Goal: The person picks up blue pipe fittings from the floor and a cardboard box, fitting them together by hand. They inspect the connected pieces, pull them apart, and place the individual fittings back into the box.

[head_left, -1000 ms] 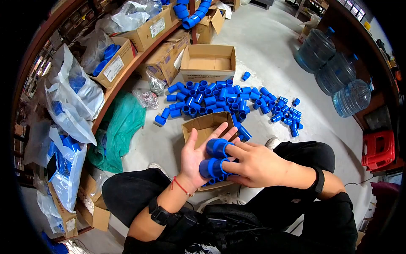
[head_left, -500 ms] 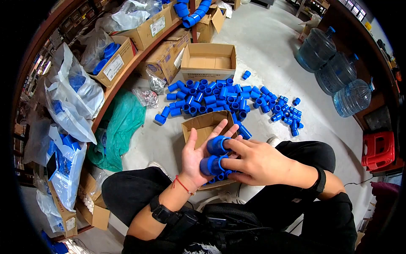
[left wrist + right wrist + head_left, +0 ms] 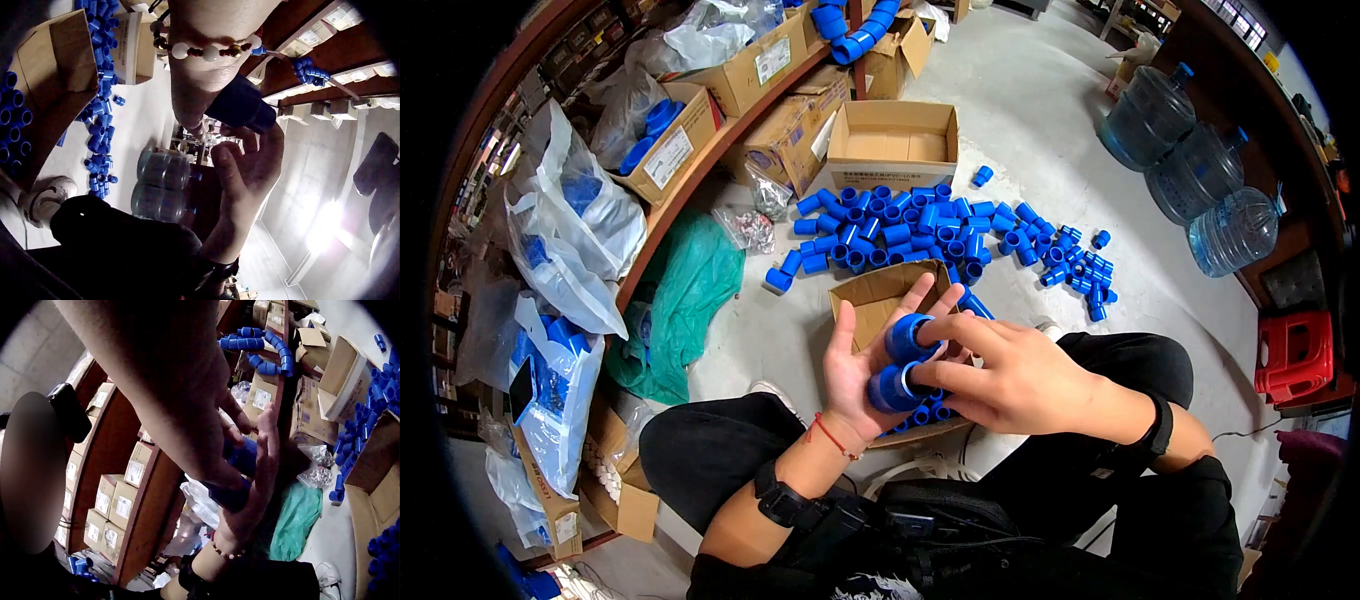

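Note:
In the head view my left hand (image 3: 847,385) lies palm up with fingers extended, two blue plastic pipe fittings (image 3: 888,388) against its palm and fingers. My right hand (image 3: 1040,385) reaches over from the right and holds these fittings, its index finger at the mouth of the upper one and another finger at the mouth of the lower one. The left wrist view shows a dark blue fitting (image 3: 240,103) between both hands. Below the hands stands an open cardboard box (image 3: 865,298) with several blue fittings (image 3: 925,412) in its near end, partly hidden by the hands.
A heap of blue fittings (image 3: 897,237) spreads over the floor beyond the box, with smaller ones (image 3: 1090,272) to the right. Behind it stands another cardboard box (image 3: 892,180). Shelves with cartons (image 3: 662,150) and a green bag (image 3: 675,310) line the left; water bottles (image 3: 1195,170) stand right.
Both fittings have turned and shifted slightly in the hands, their mouths now more toward the right fingers. The right hand has moved a little up; the left hand has barely moved.

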A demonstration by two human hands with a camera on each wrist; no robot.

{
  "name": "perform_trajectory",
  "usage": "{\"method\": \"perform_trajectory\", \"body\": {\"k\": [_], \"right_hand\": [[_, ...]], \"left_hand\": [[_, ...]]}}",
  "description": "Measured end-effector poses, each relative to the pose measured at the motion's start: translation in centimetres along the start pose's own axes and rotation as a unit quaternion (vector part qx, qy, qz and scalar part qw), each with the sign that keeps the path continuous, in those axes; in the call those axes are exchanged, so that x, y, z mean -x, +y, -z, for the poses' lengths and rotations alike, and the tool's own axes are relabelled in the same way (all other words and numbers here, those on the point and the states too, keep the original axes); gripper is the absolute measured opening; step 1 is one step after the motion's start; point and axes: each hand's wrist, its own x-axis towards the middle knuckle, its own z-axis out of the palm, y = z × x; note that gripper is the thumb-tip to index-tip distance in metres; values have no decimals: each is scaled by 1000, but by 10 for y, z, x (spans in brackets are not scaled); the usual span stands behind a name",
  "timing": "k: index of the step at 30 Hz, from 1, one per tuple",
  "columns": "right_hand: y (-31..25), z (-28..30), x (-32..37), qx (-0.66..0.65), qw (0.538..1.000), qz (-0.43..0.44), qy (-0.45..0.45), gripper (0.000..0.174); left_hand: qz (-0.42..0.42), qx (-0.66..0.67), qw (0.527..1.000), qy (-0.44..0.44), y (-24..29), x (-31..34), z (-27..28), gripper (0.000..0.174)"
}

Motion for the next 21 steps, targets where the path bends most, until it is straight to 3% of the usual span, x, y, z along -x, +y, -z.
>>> {"method": "perform_trajectory", "body": {"k": [11, 15, 18, 21], "right_hand": [[0, 4, -4, -27, 992, 4, 119, 43], [-1, 5, -5, -14, 994, 20, 107, 56], [-1, 2, -5, -5, 995, 43, 85, 66], [-3, 4, -6, -6, 996, 17, 88, 66]], "left_hand": [[10, -1, 1000, 16, 0, 4, -6, 78], [20, -9, 998, 55, 1, 8, -2, 77], [56, 30, 998, 0, 3, 7, 15, 74], [64, -2, 997, 32, -3, 5, 7, 74]]}}
